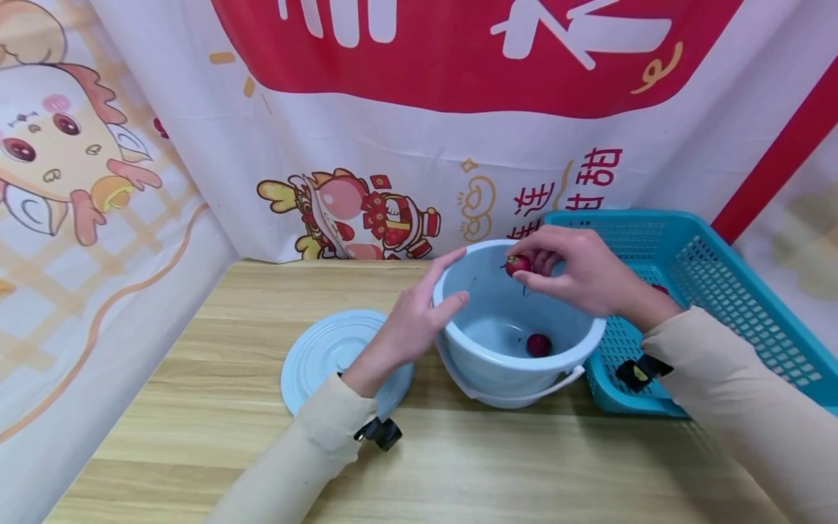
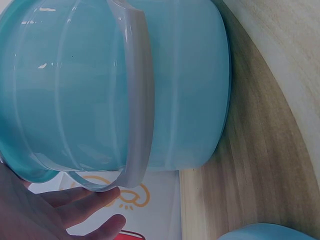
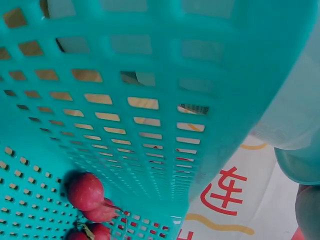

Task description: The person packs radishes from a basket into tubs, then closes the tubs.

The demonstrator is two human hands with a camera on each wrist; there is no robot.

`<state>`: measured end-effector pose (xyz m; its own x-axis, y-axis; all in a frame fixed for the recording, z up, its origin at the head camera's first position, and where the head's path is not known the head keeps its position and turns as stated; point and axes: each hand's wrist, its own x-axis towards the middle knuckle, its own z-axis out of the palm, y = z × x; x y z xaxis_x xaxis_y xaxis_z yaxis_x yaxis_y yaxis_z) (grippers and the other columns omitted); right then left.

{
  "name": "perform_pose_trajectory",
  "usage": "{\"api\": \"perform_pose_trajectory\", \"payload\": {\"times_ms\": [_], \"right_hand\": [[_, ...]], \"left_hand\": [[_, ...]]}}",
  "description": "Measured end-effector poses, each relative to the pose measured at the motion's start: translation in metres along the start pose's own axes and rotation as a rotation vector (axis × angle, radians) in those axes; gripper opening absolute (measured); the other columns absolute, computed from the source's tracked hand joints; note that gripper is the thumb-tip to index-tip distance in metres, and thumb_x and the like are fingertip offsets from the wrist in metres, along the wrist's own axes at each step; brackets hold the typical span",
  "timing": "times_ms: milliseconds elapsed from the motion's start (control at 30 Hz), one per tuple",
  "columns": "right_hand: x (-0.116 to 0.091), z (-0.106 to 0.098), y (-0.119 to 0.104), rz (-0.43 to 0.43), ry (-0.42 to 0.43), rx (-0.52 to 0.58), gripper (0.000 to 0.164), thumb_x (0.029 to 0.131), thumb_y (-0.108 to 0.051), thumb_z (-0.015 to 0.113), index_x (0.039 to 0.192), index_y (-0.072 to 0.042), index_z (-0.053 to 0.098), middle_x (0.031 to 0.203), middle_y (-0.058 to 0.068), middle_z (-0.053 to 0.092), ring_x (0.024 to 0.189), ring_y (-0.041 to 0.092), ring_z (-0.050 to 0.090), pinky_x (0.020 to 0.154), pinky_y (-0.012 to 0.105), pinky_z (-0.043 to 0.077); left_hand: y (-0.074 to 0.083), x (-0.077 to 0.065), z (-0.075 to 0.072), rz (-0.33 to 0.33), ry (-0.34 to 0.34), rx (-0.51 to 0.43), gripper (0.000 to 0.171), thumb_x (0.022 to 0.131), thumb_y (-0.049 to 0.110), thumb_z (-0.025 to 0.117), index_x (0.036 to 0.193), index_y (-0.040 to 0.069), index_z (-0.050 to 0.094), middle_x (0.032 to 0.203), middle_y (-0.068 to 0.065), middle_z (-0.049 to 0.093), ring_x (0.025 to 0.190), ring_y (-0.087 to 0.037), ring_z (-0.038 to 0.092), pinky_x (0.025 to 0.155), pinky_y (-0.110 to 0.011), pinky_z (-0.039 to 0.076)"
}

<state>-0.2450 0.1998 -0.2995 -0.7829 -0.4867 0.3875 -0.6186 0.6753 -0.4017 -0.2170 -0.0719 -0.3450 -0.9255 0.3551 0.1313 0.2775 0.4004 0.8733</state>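
Observation:
A light blue bucket [image 1: 511, 369] stands upright on the table with its pale handle [image 2: 141, 95] lowered against the front. My left hand [image 1: 414, 314] holds the bucket's left rim, thumb over the inside and fingers along the outer wall. Over the bucket's mouth, my right hand [image 1: 576, 271] pinches a small red radish [image 1: 518, 266] between thumb and fingers. Another radish [image 1: 539, 345] lies on the bucket's floor with a few dark specks about it. In the right wrist view, several radishes [image 3: 86, 191] with thin roots lie in the teal basket [image 3: 165, 200].
A round blue lid [image 1: 308, 364] lies flat on the wooden table [image 1: 216, 422], left of the bucket and partly under my left forearm. The perforated basket stands close against the bucket's right side. A printed cloth [image 1: 419, 145] hangs behind the table.

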Motion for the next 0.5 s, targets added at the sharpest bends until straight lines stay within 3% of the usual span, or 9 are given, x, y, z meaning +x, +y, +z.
{"api": "perform_pose_trajectory", "payload": {"times_ms": [133,367,500], "right_hand": [[-0.0001,-0.0002,-0.0012,0.002,-0.025,-0.023,0.038,0.086,-0.015,0.088,0.123,-0.015,0.077,0.101,-0.002,0.074,0.087,0.012,0.067,0.076,0.039,0.063],[0.0004,0.0002,-0.0019,0.008,-0.065,-0.043,0.036,0.088,-0.021,0.087,0.122,-0.017,0.077,0.098,-0.004,0.074,0.085,0.010,0.065,0.074,0.028,0.059],[0.0000,0.0004,-0.0017,0.009,-0.061,-0.047,0.036,0.088,-0.023,0.087,0.123,-0.018,0.077,0.098,-0.005,0.074,0.085,0.010,0.065,0.073,0.028,0.058]], "left_hand": [[0.0008,0.0001,0.0002,0.000,-0.002,0.002,0.062,0.105,0.039,0.055,0.162,0.048,0.032,0.168,-0.003,0.043,0.146,-0.031,0.052,0.111,-0.064,0.052],[0.0011,-0.0005,0.0001,-0.001,0.000,0.001,0.062,0.105,0.038,0.054,0.163,0.046,0.032,0.167,-0.003,0.044,0.144,-0.032,0.054,0.110,-0.063,0.053],[0.0010,-0.0010,0.0000,-0.002,-0.003,-0.001,0.062,0.105,0.038,0.054,0.163,0.047,0.032,0.167,-0.003,0.043,0.145,-0.032,0.053,0.111,-0.064,0.052]]}}
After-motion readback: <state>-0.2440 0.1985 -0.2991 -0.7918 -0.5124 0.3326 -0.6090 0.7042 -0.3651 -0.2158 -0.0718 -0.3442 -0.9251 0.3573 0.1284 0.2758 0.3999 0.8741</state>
